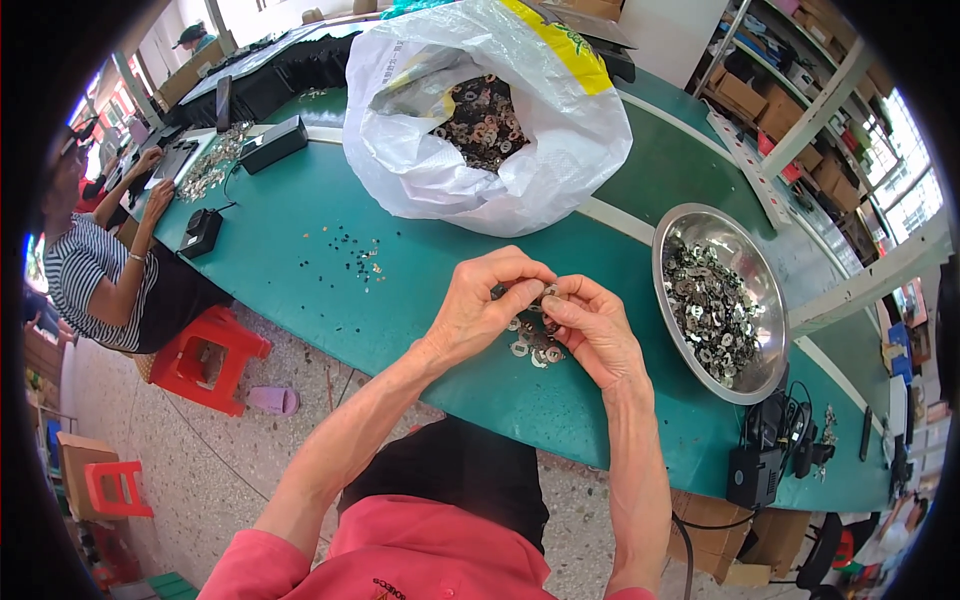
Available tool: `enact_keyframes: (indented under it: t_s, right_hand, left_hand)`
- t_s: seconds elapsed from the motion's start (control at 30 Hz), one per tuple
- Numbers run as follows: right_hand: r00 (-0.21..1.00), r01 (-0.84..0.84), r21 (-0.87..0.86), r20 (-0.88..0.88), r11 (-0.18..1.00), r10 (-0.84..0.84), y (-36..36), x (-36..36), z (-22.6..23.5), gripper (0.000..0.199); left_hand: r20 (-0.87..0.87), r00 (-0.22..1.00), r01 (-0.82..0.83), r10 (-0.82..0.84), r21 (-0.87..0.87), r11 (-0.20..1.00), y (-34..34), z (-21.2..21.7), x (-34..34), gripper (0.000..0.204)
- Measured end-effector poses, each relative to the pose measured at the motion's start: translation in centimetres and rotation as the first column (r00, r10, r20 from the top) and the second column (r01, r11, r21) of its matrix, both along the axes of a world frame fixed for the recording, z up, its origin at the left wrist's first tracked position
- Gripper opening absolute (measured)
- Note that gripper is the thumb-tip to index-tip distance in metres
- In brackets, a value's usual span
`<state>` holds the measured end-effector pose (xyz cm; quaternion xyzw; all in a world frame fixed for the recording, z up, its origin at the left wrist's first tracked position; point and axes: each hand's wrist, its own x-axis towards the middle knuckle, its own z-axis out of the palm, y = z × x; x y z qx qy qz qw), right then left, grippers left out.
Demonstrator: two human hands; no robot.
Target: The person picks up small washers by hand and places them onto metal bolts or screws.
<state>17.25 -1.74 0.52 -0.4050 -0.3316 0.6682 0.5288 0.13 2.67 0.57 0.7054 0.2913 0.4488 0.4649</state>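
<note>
My left hand (485, 305) and my right hand (597, 325) meet over the green table, fingers closed in a pinch. Between their fingertips is a small metal part (549, 291), partly covered by the fingers. Directly below lies a little heap of flat, ring-like metal pieces (520, 349), some silvery and some dark. Right of my right hand stands a steel bowl (668, 317), filled with similar small metal pieces (715, 310). Beyond both hands sits an open white woven sack (590, 165) that holds many brownish and dark small parts (487, 125).
Black and coppery bits (355, 258) lie scattered left on the table (400, 330). A black box (273, 146) stands farther back. At the right edge are black devices with cables (757, 470). A co-worker in stripes (105, 265) sits at left near a red stool (212, 355).
</note>
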Motion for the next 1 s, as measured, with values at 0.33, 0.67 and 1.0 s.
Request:
enact_keyframes:
  t_s: [0.33, 0.67, 1.0]
  right_hand:
    - [0.973, -0.029, -0.058, -0.231, 0.998, 0.014, 0.5, 0.4, -1.3, 0.016]
    - [0.928, -0.012, -0.067, -0.372, 0.998, -0.014, 0.5, 0.2, -0.7, 0.014]
    - [0.872, -0.066, -0.060, -0.489, 0.996, 0.028, 0.6, 0.4, -1.2, 0.015]
  left_hand:
    - [0.041, 0.998, -0.039, 0.039, 0.010, 0.999, 0.0, 0.1, 0.3, 0.013]
    - [-0.032, 0.999, 0.028, -0.028, -0.002, 1.000, -0.2, -0.2, 0.2, 0.016]
    - [0.072, 0.997, 0.036, -0.029, -0.086, 0.996, -0.2, -0.1, 0.4, 0.015]
